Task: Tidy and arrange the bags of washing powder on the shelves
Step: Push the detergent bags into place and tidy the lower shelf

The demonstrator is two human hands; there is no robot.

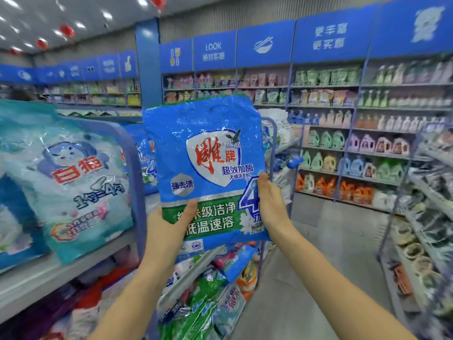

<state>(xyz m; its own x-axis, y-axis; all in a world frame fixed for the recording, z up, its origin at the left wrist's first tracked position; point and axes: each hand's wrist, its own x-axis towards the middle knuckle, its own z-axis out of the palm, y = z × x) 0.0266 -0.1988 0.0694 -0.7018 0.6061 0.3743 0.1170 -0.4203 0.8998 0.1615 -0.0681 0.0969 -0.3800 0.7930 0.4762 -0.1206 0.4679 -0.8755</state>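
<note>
I hold a blue washing powder bag [208, 168] with a green band upright in front of me, above the aisle. My left hand [169, 231] grips its lower left corner, thumb across the green band. My right hand [272, 204] grips its lower right edge, thumb on the front. To the left a teal and white washing powder bag [73, 185] leans on the grey shelf [61, 271]. More blue bags [144, 155] stand behind the held one on that shelf.
Lower shelves under my arms hold several mixed green, red and blue bags [215, 285]. The aisle floor [318, 266] runs ahead on the right. Shelving with detergent bottles [343, 165] lines the far wall, and another rack [429, 229] stands at right.
</note>
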